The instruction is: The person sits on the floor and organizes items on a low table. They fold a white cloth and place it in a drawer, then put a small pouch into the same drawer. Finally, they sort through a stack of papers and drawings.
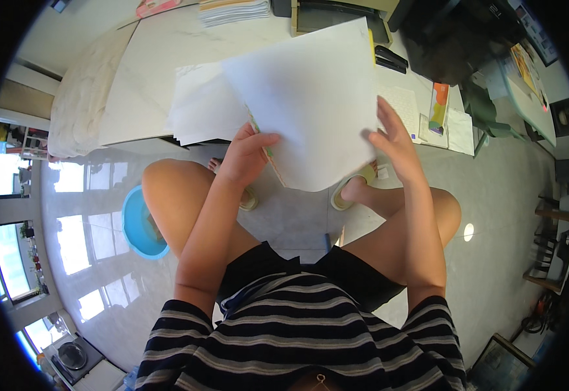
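Note:
Large white paper sheets (pixel 314 107) are held up over the front edge of the table, tilted, with a colourful border strip showing along their left edge. My left hand (pixel 250 151) grips that left edge, thumb on top and fingers underneath. At the right edge, my right hand (pixel 394 139) has its fingers apart; whether it touches the paper is hard to tell. Under and left of the held sheets, loose white papers (pixel 201 107) lie on the table. A yellow edge shows at the top right of the held sheets.
The white marbled table (pixel 142 73) carries a paper stack (pixel 234 10), a printer (pixel 343 17), a black stapler (pixel 391 59) and a colourful narrow box (pixel 439 108). A dark machine (pixel 460 39) stands at the right. On the floor by my left leg is a blue basin (pixel 138 225).

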{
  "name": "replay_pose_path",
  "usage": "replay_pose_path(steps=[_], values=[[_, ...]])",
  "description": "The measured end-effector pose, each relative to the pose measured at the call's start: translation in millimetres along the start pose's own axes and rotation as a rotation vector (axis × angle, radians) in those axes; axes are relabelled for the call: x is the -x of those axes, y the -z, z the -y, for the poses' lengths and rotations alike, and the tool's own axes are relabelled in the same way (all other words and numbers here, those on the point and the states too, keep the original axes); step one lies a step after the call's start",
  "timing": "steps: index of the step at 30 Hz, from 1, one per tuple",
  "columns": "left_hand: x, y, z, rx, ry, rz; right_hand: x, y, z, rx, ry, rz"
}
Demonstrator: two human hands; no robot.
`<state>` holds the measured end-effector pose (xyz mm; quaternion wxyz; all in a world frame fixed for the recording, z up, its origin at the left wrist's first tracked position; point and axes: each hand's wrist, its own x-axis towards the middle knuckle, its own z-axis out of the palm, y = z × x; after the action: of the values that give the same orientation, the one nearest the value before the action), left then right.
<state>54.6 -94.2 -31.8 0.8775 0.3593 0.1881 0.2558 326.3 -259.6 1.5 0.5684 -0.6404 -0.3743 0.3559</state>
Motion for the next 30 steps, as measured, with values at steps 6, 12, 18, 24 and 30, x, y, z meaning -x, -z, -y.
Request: replay_pose_path(steps=[6,12,18,24,30], values=[[-3.8,-5.6,18.2,0.069,0.085,-0.181,-5.1,-23.6,-15.4,-0.215,-0.29,0.151],[-3.1,3.9,30.0,-0.068,0.037,-0.236,5.1,-36.7,-39.6,-0.149,-0.317,0.077],[-5.1,4.4,30.3,-0.329,-0.083,-0.296,4.6,-40.5,-33.1,0.116,-0.338,-0.024],[-10.6,7.5,34.5,-0.252,-0.022,-0.314,3.5,-42.1,-36.5,0.065,-0.331,-0.114],[-10.6,-5.4,48.8,-0.451,0.079,-0.256,-3.4,-30.3,-51.6,0.25,-0.177,-0.251]])
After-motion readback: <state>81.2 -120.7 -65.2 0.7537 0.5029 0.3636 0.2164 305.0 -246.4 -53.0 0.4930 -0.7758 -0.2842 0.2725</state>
